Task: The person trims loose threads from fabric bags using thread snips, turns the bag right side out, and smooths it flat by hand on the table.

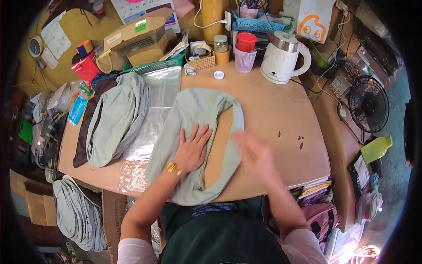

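A pale grey-green piece of cloth lies on the table in a long loop, with bare tabletop showing through its middle. My left hand, a gold watch on its wrist, rests flat on the loop's wide left side with the fingers spread. At the loop's narrow right edge is my right hand, smeared by motion; its fingers cannot be made out, nor whether it touches the cloth. Left of the loop, a clear plastic sheet runs along the table. A second grey-green cloth lies bunched over a dark brown cloth.
A white kettle, a pink cup with a red lid, a jar and a green basket line the table's back. A white cap lies before them. A fan stands right; folded cloths hang lower left.
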`<state>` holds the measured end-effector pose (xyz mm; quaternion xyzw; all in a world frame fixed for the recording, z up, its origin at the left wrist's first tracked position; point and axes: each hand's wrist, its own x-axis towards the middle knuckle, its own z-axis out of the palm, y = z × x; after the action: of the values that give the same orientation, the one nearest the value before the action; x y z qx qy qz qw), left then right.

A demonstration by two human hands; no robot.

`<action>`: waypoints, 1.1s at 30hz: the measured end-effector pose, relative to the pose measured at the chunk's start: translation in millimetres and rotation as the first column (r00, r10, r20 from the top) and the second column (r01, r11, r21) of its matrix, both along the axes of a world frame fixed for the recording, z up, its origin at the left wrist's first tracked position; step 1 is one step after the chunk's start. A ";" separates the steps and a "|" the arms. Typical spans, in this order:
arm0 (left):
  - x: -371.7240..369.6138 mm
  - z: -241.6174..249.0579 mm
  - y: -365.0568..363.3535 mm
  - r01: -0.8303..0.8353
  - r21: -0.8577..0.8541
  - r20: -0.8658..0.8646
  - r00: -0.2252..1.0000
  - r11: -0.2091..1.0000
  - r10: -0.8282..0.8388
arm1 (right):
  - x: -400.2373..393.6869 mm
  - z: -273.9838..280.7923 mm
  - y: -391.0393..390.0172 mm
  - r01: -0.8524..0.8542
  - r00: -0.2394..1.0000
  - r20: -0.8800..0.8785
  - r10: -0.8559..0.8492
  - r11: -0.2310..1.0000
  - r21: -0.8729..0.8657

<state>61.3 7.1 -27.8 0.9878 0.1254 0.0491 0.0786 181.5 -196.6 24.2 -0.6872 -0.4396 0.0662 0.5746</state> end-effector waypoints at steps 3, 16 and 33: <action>-37.2 -0.5 -15.1 0.080 0.004 0.048 0.996 0.997 -0.080 | 86.6 -29.4 22.9 0.301 0.836 0.540 -0.097 0.904 -0.304; 50.9 38.7 -52.3 -0.064 -0.465 0.365 0.894 0.883 0.258 | 106.5 -24.6 77.2 0.067 0.996 0.093 -0.005 0.734 -0.676; 46.4 28.1 4.8 -0.071 -0.759 0.368 0.773 0.647 0.516 | 64.6 -57.7 88.2 -0.371 0.655 -0.671 0.348 0.921 0.116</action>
<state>107.7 11.9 0.3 0.7835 0.2724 0.2944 0.4746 246.1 -108.4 -33.5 -0.5229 -0.3248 0.4318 0.6593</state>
